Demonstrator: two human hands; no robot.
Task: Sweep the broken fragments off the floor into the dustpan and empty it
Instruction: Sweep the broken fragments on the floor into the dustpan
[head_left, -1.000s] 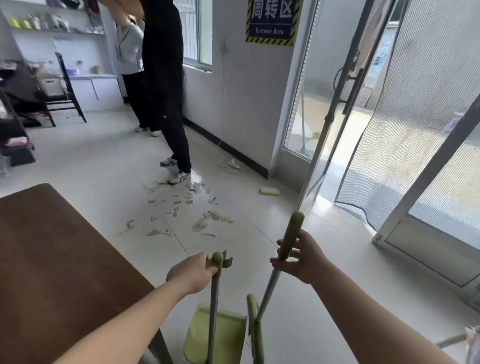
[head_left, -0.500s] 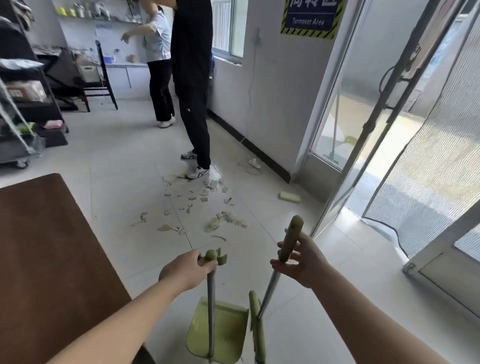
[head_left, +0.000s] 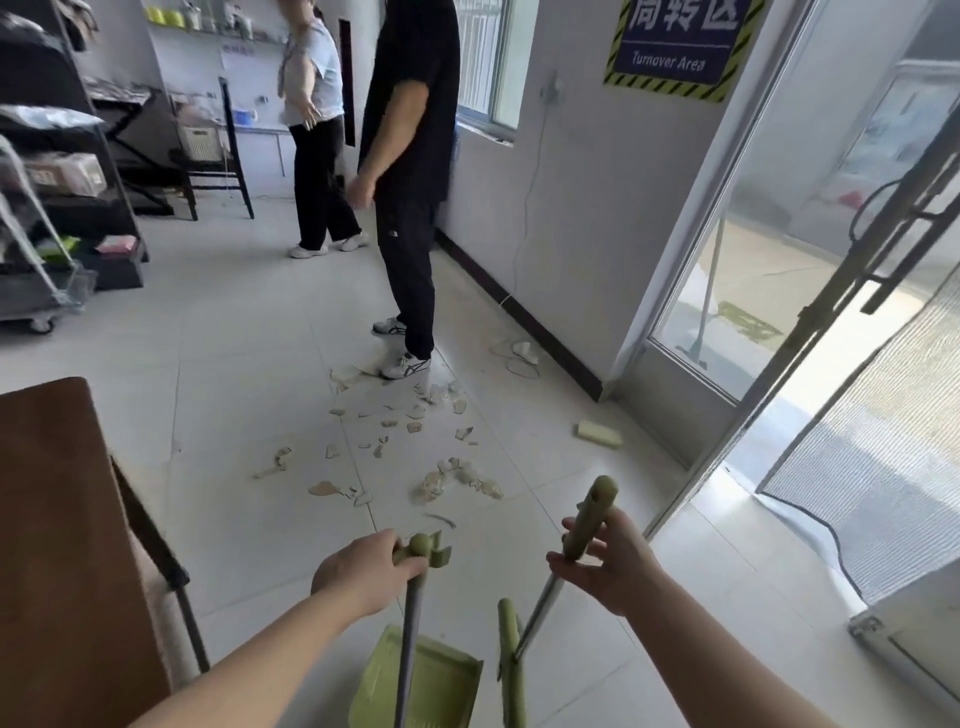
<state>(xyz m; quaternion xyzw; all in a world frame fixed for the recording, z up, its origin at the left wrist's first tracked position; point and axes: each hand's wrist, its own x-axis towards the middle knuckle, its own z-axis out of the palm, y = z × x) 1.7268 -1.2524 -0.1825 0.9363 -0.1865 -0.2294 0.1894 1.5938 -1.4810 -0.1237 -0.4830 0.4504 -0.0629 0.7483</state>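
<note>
Fragments (head_left: 415, 447) of pale broken crockery lay scattered over the white tiled floor (head_left: 249, 364), in the middle distance ahead of the wearer, from a dense cluster near a bystander's white trainer (head_left: 405, 365) down to a nearer clump and a few flat shards on the left. None had been gathered; the dustpan (head_left: 441, 680), green and long-handled, stood near the bottom edge, well short of the mess and with nothing in it that could be seen. The left hand (head_left: 358, 577) was wrapped closed round the green knob at the top of the dustpan's grey pole. The right hand (head_left: 608, 566) held the broom handle (head_left: 587, 519) just below its green cap, fingers curled loosely about it with one or two partly lifted, the broom head (head_left: 511, 670) hanging edge-on beside the pan. By that showing the work stood at the approach, with sweeping not yet begun. The next move seemed to call for stepping closer, setting the pan's lip flat on the tiles at the near edge of the debris, and drawing the bristles toward it from the far side, where the person in dark clothes (head_left: 410, 171) stood almost on the shards. A yellow sponge-like block (head_left: 597, 434) lay apart to the right, near the doorway. On the far wall a blue sign (head_left: 675, 41) with a yellow-and-black hazard border read "Turnover Area" under large Chinese characters cut off at the top
</note>
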